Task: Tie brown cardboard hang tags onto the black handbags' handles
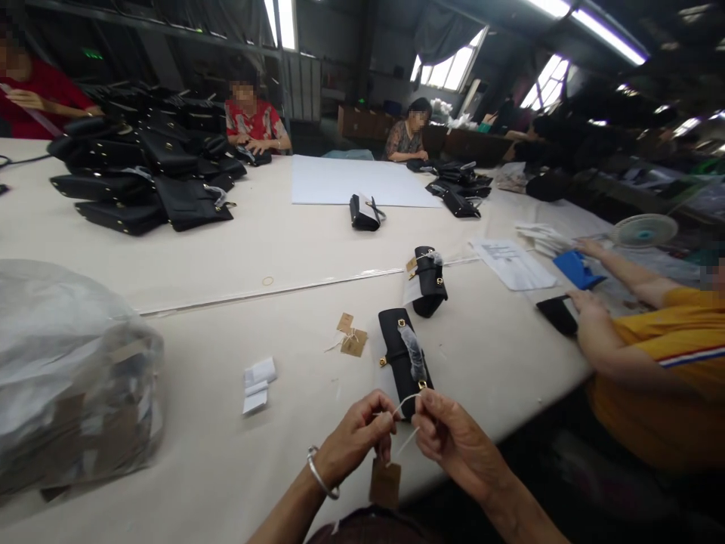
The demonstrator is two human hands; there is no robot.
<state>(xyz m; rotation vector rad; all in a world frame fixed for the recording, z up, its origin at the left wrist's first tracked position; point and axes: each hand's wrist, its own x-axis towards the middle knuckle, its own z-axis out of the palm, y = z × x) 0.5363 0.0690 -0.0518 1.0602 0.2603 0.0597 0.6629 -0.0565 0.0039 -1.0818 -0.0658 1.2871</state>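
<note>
My left hand (362, 431) and my right hand (450, 431) are close together over the near table edge, each pinching a part of a thin white string (406, 402). From the string, below my left hand, hangs a brown paper hang tag (385, 483). Just beyond my fingers lies a black handbag (395, 344) with gold fittings, its handle wrapped in clear plastic. My hands hide its near end. Loose brown tags (352, 340) with white string rest to its left. Behind it sits a second black handbag (429, 283) with a tag attached.
A big clear plastic bag (73, 363) of tags stands at the left, near folded white papers (258, 385). Black bags are piled (147, 166) at the back left. A co-worker in a yellow shirt (657, 355) works at the right, beside printed sheets (515, 264). Other people sit across the table.
</note>
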